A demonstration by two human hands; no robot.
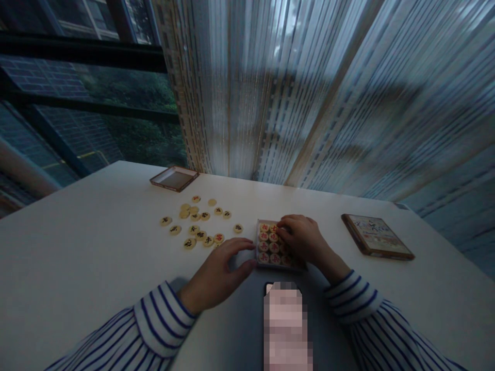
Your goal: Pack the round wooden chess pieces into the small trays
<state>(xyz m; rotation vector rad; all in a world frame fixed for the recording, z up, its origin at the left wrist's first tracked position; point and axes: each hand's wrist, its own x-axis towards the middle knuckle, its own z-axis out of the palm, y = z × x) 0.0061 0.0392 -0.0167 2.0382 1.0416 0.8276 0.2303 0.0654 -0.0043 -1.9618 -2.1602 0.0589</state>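
White table (96, 257), dim window light. We find the shallow tray (280, 268) just in front of the person, between the two hands, with round pieces marked in red (275, 258) set face up in rows. The right hand (301, 234) reaches over the tray's far right part, fingers bent down at the top row; we cannot tell whether they pinch a piece or only press on one. The left hand (220, 270) stands at the tray's left edge, thumb and fingers spread and apparently holding nothing; whether the tips touch the wall, we cannot tell. Left of the tray lie scattered loose pieces (200, 235), most with black characters, some blank side up, a red one (219, 238) just beyond the left hand. We note the risks: a piece pushed down off-centre could ride up on its neighbour and tilt; a sideways press, with no firm brace on the left, could slide the tray across the smooth top. The left wrist or fingers, swinging out, could scatter the nearest loose pieces. The phone-like object (286, 330), near the tray's front wall, could be bumped if the tray were dragged back.
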